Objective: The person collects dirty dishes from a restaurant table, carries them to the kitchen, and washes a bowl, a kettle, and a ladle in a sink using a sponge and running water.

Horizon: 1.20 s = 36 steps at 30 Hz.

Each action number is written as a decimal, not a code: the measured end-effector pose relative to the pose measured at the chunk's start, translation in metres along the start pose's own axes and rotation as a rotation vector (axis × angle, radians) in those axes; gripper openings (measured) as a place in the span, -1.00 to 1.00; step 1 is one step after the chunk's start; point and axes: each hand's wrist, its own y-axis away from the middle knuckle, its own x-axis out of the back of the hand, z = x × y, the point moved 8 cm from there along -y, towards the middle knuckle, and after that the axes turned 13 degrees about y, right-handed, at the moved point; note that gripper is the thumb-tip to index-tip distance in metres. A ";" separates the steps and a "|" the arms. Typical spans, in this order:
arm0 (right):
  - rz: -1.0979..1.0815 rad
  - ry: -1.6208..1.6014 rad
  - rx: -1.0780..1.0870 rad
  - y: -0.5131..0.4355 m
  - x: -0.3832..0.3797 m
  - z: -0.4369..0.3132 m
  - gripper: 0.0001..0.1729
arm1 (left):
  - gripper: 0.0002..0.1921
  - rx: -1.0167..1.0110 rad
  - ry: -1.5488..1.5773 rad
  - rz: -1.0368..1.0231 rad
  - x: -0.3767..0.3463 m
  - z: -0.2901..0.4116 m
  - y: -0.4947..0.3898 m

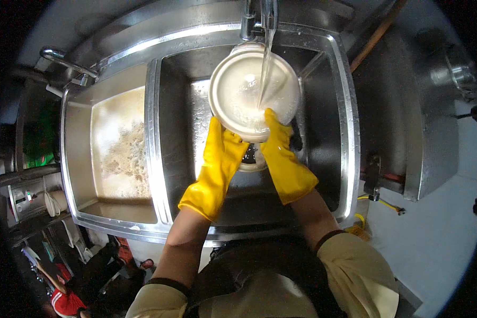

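Observation:
A round cream-coloured dish (258,85) with a raised rim, perhaps a pot or its lid, is held up over the right sink basin (179,167). Both my hands wear yellow rubber gloves. My left hand (224,153) grips the near left of the rim, fingers underneath. At the near right, my right hand (278,141) holds it with the thumb up over the edge. A stream of water (266,59) falls from the faucet (269,16) onto the dish and splashes near my right thumb. Below, partly hidden, sits another pale round vessel (254,167) with a dark inside.
On the left, a second basin (79,159) holds cloudy, foamy water, with another faucet (69,63) at its far corner. A steel divider (155,139) separates the basins. A person in red (67,302) is at lower left. Yellow hose (381,202) shows at right.

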 end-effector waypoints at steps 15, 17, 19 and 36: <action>-0.374 0.586 1.914 0.182 0.034 -0.180 -0.17 | -0.53 -0.018 -0.358 -0.344 -0.085 0.011 0.012; -0.382 0.445 1.918 0.181 0.018 -0.197 -0.26 | -0.46 0.098 -0.118 -0.191 -0.074 0.006 0.000; -0.227 0.373 1.791 0.154 0.003 -0.226 -0.39 | -0.38 -0.221 -0.768 -0.644 -0.099 0.017 0.022; -0.336 -0.144 0.619 0.099 0.005 -0.131 -0.56 | -0.38 -0.375 -1.415 -0.356 -0.050 0.007 -0.070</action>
